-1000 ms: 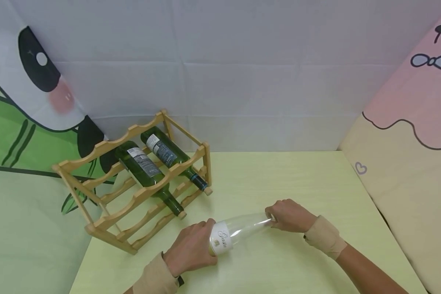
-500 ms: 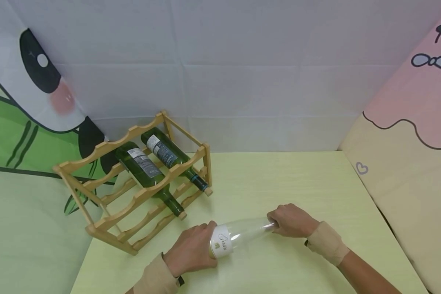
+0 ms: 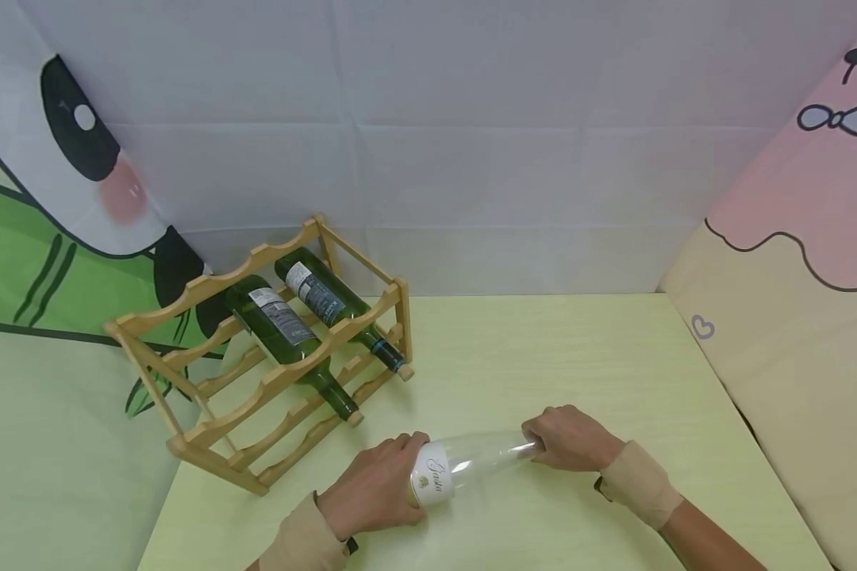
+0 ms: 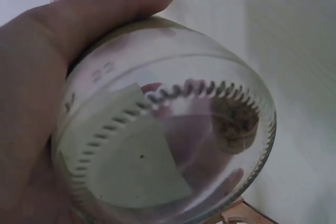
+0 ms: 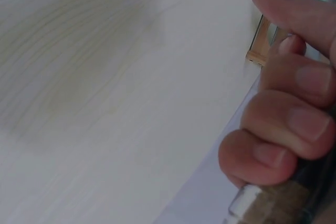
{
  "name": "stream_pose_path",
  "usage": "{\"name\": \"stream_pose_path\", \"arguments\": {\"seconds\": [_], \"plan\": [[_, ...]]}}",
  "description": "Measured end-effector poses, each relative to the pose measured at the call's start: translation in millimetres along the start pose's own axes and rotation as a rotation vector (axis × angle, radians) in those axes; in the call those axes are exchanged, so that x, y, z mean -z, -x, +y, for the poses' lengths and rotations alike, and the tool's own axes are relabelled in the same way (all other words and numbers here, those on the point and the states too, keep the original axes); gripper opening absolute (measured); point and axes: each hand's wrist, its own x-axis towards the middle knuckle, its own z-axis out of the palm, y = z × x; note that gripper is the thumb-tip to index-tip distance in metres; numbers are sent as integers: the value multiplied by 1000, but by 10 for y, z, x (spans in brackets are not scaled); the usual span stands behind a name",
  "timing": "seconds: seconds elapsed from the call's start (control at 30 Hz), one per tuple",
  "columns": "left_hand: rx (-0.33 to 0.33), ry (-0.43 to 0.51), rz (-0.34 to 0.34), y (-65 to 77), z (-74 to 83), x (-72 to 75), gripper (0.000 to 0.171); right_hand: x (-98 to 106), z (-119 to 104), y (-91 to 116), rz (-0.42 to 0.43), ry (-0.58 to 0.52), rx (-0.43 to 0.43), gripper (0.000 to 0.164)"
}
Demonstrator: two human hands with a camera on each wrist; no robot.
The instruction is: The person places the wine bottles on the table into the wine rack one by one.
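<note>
A wooden rack [image 3: 207, 373] carrying two green bottles [image 3: 286, 333] is seen at the left of the pale surface [image 3: 543, 349], and just right of it a clear bottle [image 3: 464, 464] lies on its side, its base wrapped by the left hand [image 3: 371, 492] and its neck held in the closed grip of the right hand [image 3: 571, 440].

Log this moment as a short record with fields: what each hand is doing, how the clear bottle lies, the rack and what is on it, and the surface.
left hand: grips the base end of the clear bottle
right hand: grips the neck end of that bottle
clear bottle: lying on its side between the hands, white label near the base
rack: wooden rack on the table, to the left of the hands
on rack: two green bottles side by side on the top tier, necks toward the person
surface: pale yellow-green table
</note>
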Motion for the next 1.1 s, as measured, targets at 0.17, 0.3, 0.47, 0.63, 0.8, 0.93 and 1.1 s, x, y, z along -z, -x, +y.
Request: {"name": "stream_pose_path", "arguments": {"seconds": [0.17,0.3,0.47,0.63,0.8,0.93,1.1], "plan": [[-35,-53,10,4,-13,-4,80,-19,-16,26,1,-23,1,38],[-68,-94,17,21,-21,-8,81,-42,-18,46,4,-26,6,39],[-88,-112,-3,38,-18,-2,90,-56,-21,64,5,-13,9,40],[-107,-99,-45,42,-27,29,97,-52,-20,66,9,-10,9,39],[-145,-48,-124,51,-35,69,98,-53,-29,72,12,-18,14,40],[-164,-26,-134,56,-31,95,96,-56,-39,78,16,-35,13,42],[-250,-80,-25,46,-24,146,91,-57,-45,78,31,-54,10,44]]}}
